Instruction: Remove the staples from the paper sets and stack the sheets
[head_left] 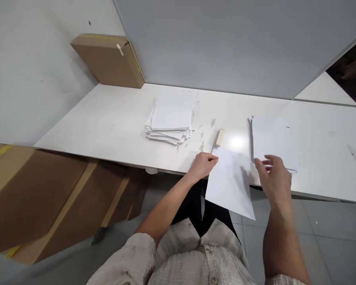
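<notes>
White sheet of paper (230,184) is what you've got going on here: your left hand (202,165) has it pinched at the upper left corner, fingers curled shut on the edge. It lies tilted, with its top on the tabletop (112,118) and its lower half hanging off the front edge over your lap. Your right hand (274,178) is loosely open, fingers spread, holding nothing; it hovers just beside the sheet's right edge and over the near corner of the flat stack of paper (273,140) on the right. Can't tell if the fingertips actually touch that stack.

Further left and well apart sits a messier pile of folded sheets (170,118). Between the two piles, just above the sheet's top corner, is a small beige block (220,137). Cardboard box (109,59) leans in the back left corner, and more cartons (47,194) sit under the tabletop on your left.
</notes>
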### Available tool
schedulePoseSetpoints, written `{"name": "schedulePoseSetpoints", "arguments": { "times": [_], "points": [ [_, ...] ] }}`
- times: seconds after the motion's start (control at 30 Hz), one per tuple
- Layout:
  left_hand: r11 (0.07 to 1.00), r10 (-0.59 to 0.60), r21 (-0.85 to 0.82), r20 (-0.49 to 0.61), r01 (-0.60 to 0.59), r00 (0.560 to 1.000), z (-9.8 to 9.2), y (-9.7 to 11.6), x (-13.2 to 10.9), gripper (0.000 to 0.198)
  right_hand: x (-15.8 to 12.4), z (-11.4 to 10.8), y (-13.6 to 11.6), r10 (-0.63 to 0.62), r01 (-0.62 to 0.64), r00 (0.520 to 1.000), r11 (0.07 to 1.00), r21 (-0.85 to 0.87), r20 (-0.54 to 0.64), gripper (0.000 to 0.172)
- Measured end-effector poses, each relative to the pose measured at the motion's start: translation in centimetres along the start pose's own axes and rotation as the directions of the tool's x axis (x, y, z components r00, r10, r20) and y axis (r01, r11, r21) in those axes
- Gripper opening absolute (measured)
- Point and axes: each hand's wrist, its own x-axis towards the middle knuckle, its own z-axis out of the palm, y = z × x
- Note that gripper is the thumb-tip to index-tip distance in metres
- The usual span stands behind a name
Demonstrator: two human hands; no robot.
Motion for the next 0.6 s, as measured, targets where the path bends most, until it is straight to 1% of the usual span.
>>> {"name": "schedulePoseSetpoints", "arguments": {
  "times": [0.07,0.13,0.17,0.23,0.3,0.4,0.5,0.6],
  "points": [
    [1.0,0.0,0.001,0.005,0.0,1.0,0.0,0.0,0.0,0.019,2.0,0.8,-1.8,-0.186,0.187,0.982,0.982,0.021,-0.032,0.048],
    [1.0,0.001,0.007,0.007,-0.001,1.0,0.0,0.1,0.0,0.02,4.6,2.2,-3.9,-0.366,0.368,0.929,0.93,0.018,-0.055,0.046],
    [1.0,0.002,0.011,0.006,-0.002,1.0,0.0,0.1,0.0,0.02,6.0,3.2,-4.9,-0.436,0.437,0.899,0.899,0.015,-0.046,0.045],
    [1.0,0.007,0.022,0.0,-0.007,1.0,0.0,0.2,0.0,0.02,8.6,5.3,-6.7,-0.522,0.522,0.853,0.853,0.019,0.027,0.047],
    [0.999,0.011,0.034,-0.006,-0.011,1.0,0.1,0.2,0.1,0.021,10.6,7.3,-8.1,-0.547,0.553,0.826,0.833,-0.002,0.134,0.049],
    [0.999,0.013,0.044,-0.014,-0.013,1.0,0.1,0.1,0.2,0.021,12.0,9.6,-9.2,-0.535,0.572,0.798,0.817,-0.072,0.276,0.051],
    [0.999,0.022,0.044,-0.013,-0.022,1.0,0.2,-0.1,0.3,0.019,12.0,10.7,-9.4,-0.51,0.584,0.768,0.805,-0.1,0.387,0.054],
    [0.999,0.023,0.045,-0.009,-0.022,1.0,0.2,-0.1,0.3,0.019,11.7,11.1,-9.1,-0.496,0.589,0.746,0.803,-0.093,0.445,0.057]
  ]
}}
